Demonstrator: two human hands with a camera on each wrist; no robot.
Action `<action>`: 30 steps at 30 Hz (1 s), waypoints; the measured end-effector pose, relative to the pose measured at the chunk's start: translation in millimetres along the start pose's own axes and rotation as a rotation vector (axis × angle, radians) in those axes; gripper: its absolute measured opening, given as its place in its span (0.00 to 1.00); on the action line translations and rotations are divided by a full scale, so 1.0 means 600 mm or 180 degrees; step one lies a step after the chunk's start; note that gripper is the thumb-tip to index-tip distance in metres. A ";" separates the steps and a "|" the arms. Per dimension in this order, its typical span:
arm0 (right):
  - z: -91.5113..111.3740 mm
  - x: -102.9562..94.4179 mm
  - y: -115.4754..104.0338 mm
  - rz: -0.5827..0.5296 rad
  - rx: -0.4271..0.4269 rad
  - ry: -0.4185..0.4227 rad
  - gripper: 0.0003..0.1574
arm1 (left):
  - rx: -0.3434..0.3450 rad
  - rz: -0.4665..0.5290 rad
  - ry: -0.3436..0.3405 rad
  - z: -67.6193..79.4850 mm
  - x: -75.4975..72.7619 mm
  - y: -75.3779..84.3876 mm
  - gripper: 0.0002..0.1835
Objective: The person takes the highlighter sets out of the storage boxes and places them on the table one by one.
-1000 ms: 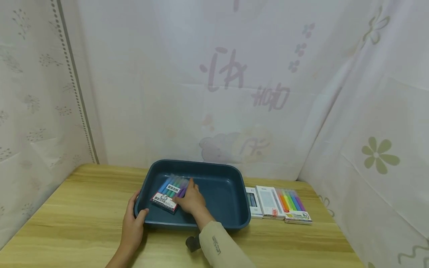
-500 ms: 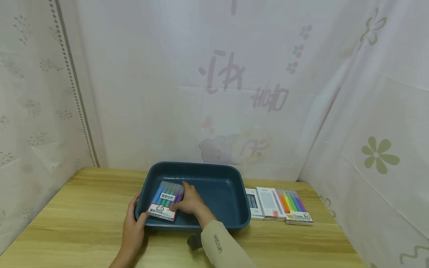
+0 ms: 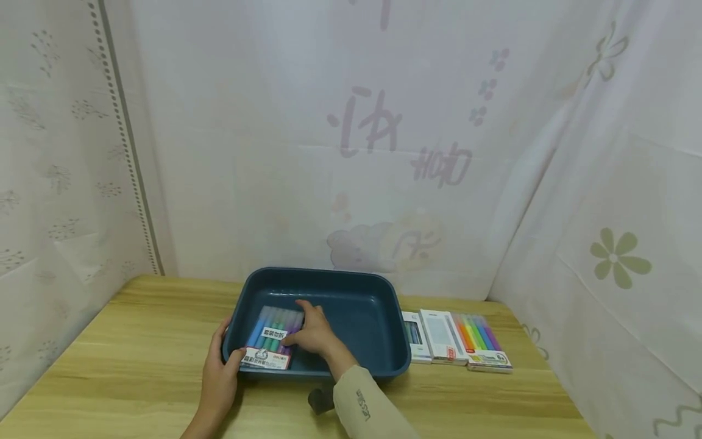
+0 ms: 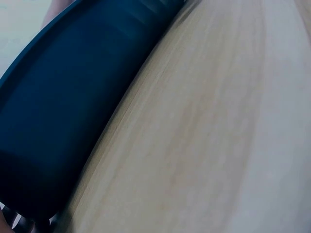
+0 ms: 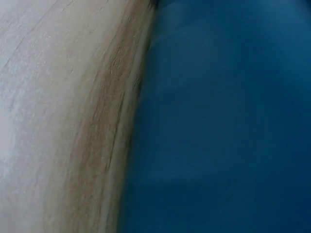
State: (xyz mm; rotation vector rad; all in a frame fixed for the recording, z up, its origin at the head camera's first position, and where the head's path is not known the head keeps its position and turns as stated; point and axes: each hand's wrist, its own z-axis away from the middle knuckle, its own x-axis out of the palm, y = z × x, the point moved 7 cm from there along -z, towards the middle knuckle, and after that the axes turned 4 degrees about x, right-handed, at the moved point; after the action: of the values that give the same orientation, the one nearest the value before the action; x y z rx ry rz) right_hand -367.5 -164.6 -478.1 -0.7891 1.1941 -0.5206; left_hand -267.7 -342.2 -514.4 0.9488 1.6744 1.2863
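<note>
A dark blue plastic bin (image 3: 356,326) stands on the table. My left hand (image 3: 219,369) grips its left front corner, thumb over the rim and fingers along the outside. Inside, a clear pack of colored markers (image 3: 270,329) with a white label lies in the front left corner, blue through green to purple. My right hand (image 3: 317,334) reaches over the front rim and holds the pack by its right edge, thumb on top and index finger along the far end. Both wrist views show mostly the bin's outer wall (image 4: 63,87) and the tabletop, with the pack hidden.
Right of the bin lie a white box with a window (image 3: 417,336), a white box with a pale panel (image 3: 443,336) and a pack of rainbow-colored markers (image 3: 482,341). The wooden table (image 3: 137,347) meets printed cloth curtains (image 3: 285,152) at the back and sides.
The marker pack has slid toward the front left of the bin and straightened, with my right hand following it. My left hand has stayed on the bin's corner.
</note>
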 end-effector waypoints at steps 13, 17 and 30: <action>0.008 -0.011 0.005 -0.0769 0.0166 0.0270 0.60 | 0.0047 -0.0031 -0.0013 0.002 -0.001 0.000 0.35; 0.014 -0.009 0.005 -0.1346 0.0251 0.0106 0.63 | 0.0041 -0.0005 -0.0043 -0.001 0.001 -0.001 0.35; 0.048 0.016 -0.018 -0.1671 0.0237 -0.0449 0.73 | 0.0033 -0.0011 -0.0134 -0.002 0.001 -0.004 0.35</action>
State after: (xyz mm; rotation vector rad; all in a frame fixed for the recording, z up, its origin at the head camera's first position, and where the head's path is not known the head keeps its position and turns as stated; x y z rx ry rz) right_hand -336.7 -170.6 -471.0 -1.0619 0.8262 -0.9173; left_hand -269.5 -342.5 -516.7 0.9722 1.6511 1.2483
